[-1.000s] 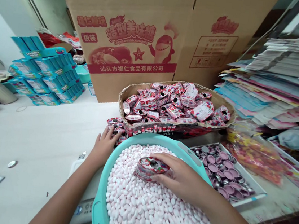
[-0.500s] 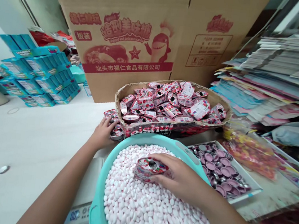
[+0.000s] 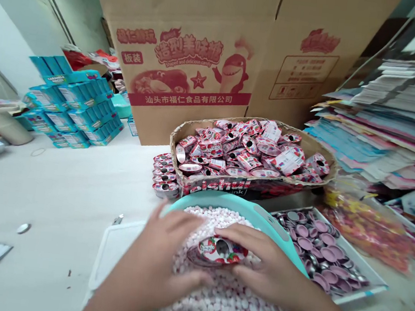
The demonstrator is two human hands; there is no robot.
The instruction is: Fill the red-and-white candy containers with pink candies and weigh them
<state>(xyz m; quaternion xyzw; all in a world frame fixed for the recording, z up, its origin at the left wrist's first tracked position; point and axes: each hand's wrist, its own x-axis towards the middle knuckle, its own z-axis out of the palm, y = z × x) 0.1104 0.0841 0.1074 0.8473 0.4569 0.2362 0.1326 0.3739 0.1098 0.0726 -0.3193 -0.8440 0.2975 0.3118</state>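
Observation:
My right hand [image 3: 266,263] grips a small oval candy tin [image 3: 223,251] with red strawberry print, its round hole facing up. It is held over a turquoise basin [image 3: 261,212] full of white and pinkish candies [image 3: 234,307]. My left hand [image 3: 162,258], smeared by motion, reaches over the basin's left side. Its thumb and fingers are apart, close to the tin, and no object shows between them. Several similar tins [image 3: 166,186] stand in a row just beyond the basin. More of them fill a cut-down cardboard box [image 3: 180,134] behind it.
A white tray [image 3: 378,287] of pink and silver round caps lies at the right, beside a clear bag of yellow-red sweets [image 3: 369,226]. Stacked turquoise packs [image 3: 73,104] stand back left. A large carton [image 3: 209,19] rises behind. A scale [image 3: 117,245] shows under the basin.
My left hand has left the row of tins and come right and nearer, over the basin. The right hand still holds its tin. The whole view has shifted slightly.

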